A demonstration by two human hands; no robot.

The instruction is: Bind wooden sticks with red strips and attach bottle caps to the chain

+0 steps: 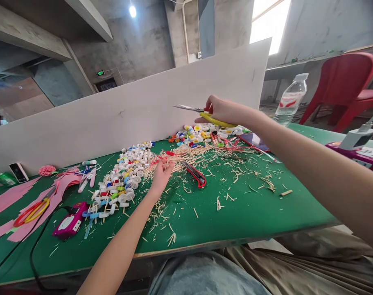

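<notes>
My right hand (224,112) grips yellow-handled scissors (188,108) above the far side of the green table (241,213), blades pointing left. My left hand (161,176) rests low at the edge of a scattered heap of cut wooden sticks (186,157), fingertips down among them. Whether those fingers pinch anything is hidden. A red utility knife (195,174) lies just right of my left hand. White and coloured bottle caps (121,182) spread to its left, and more caps (204,133) lie against the far partition.
A white partition (127,127) runs along the table's far side. Pink paper strips (20,198), red-and-yellow scissors (32,213) and a magenta device (71,220) with a black cable lie left. A water bottle (292,98) and red chair (342,86) stand beyond the table.
</notes>
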